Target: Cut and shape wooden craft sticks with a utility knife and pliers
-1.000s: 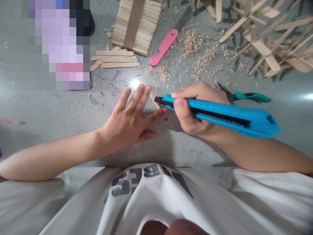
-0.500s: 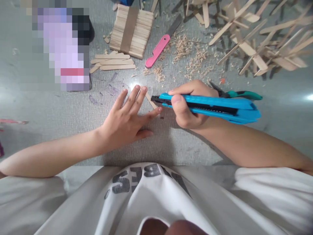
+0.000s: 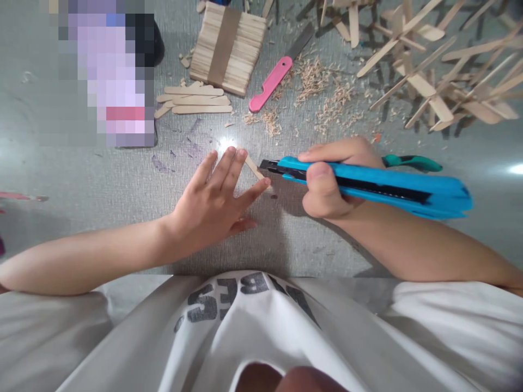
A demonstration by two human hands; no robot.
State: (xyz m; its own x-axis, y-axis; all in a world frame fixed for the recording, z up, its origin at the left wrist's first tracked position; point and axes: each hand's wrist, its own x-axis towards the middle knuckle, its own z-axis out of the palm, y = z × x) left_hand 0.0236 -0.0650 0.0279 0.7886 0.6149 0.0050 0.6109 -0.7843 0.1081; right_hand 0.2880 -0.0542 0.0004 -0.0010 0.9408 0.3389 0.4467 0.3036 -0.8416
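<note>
Between the spread fingertips of our left hand (image 3: 214, 196), one thin wooden stick (image 3: 253, 166) lies slantwise on the grey table (image 3: 229, 256), its lower end under the index fingertip and its upper end at the middle fingertip; the hand is laid out flat, palm down, rather than closed around anything. Our right hand (image 3: 329, 198) is clenched around one blue cutter (image 3: 392, 177), thumb along its side, with the dark tip pointing at the stick's right edge between those two fingertips; whether the blade touches the wood we cannot tell. Beyond our hands we count one bundle of sticks (image 3: 249, 51), packed side by side within a single brown band (image 3: 224, 43), and at least four loose sticks (image 3: 202, 109) overlapping just beside it. We have one pink-handled blade (image 3: 272, 84) near scattered shavings (image 3: 312, 81), and one tool with a teal handle (image 3: 414, 162), partly hidden behind our right hand. At upper right stand several crossed-stick pieces (image 3: 425, 90), too entangled for us to count.
</note>
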